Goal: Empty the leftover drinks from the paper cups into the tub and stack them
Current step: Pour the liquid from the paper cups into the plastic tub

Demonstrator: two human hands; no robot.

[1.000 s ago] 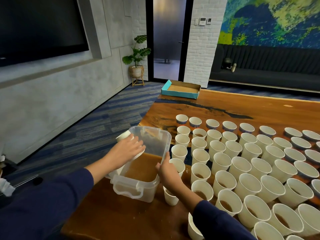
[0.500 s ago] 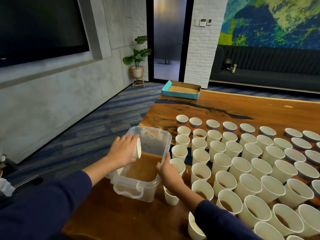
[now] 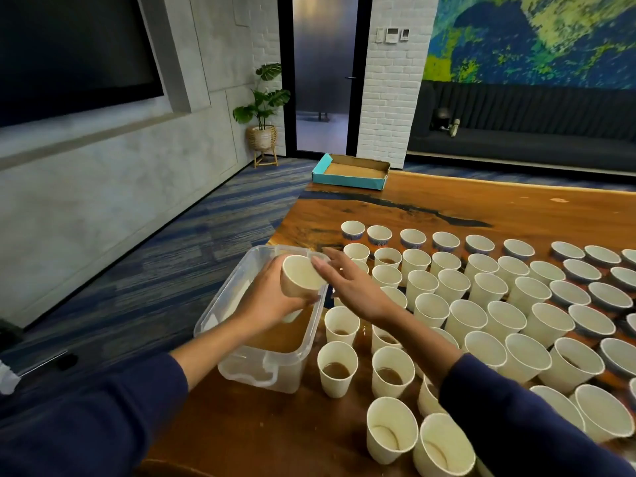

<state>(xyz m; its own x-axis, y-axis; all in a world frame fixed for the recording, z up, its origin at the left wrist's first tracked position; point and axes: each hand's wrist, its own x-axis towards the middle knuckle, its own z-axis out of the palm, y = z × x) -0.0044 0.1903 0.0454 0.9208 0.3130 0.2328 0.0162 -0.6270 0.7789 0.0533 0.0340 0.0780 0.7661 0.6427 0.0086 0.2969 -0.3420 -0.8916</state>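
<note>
the left hand (image 3: 266, 301) holds a white paper cup (image 3: 298, 277) with its fingers curled round the side. the cup is up in the air over the far part of the clear tub (image 3: 241, 366), and its open top is turned up and toward the person, so the white inside shows and looks dry. the tub sits right under the left hand, at the edge of the brown wooden table (image 3: 447, 208), and it has brown drink in it. a bit more white paper shows just under the left hand, but i cannot tell what it is. the right hand (image 3: 354, 287) is just beside the cup, on its right. its fingers are spread wide and straight and it holds nothing. its fingertips look very near the rim of the cup, but i cannot tell if they touch it. to the right of both hands, and under the right arm, stand lots of paper cups in rows (image 3: 481, 304). some near ones have a little brown drink at the bottom. far past the hands, at the table's end, lies a flat blue box (image 3: 349, 179). both arms have dark blue sleeves (image 3: 103, 414).
</note>
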